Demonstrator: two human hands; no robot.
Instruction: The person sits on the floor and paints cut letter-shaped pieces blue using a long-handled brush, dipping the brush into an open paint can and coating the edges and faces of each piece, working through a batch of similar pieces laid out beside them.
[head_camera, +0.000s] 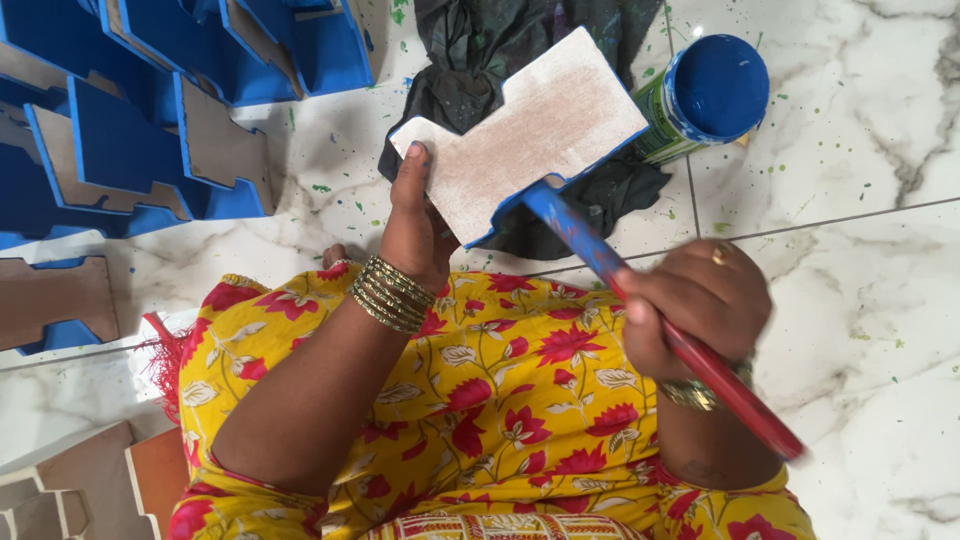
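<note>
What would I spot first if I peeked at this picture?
Probably the blue: a brush in the right hand strokes the edge of a board that the left hand holds in the middle. An open paint can sits top right, and painted boards are piled top left.

Paint can (708, 95) and dark cloth (500, 50) crowd the board's (520, 135) far side.

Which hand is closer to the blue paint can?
The right hand. It sits below the paint can, gripping a brush whose tip meets the board. The left hand holds the board's far edge, farther from the can.
</note>
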